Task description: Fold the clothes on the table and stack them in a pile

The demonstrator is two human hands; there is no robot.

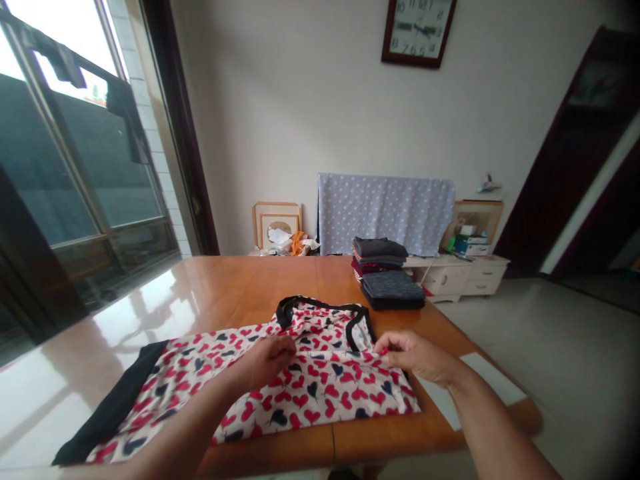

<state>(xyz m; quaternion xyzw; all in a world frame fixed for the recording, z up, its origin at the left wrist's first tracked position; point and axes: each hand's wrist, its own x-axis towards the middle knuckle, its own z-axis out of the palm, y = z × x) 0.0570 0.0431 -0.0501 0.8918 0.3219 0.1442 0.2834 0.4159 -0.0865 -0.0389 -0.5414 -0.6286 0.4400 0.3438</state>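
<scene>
A white shirt [310, 390] printed with red and dark hearts lies spread over the near part of the table. Its wide black hem band [115, 393] points left, and black trim edges the openings at its far right end. My left hand [273, 360] is closed in a pinch on the fabric near the middle. To the right, my right hand [413, 357] pinches the same shirt between thumb and fingers, close to the black trim. A raised fold of cloth runs between the two hands.
Folded dark clothes [380, 257] stand in a stack near the table's [240, 280] right edge, with a folded grey garment [393, 288] in front. A white sheet [480, 383] lies at the right corner. Behind are a white cabinet [453, 280] and a dotted cloth [385, 213].
</scene>
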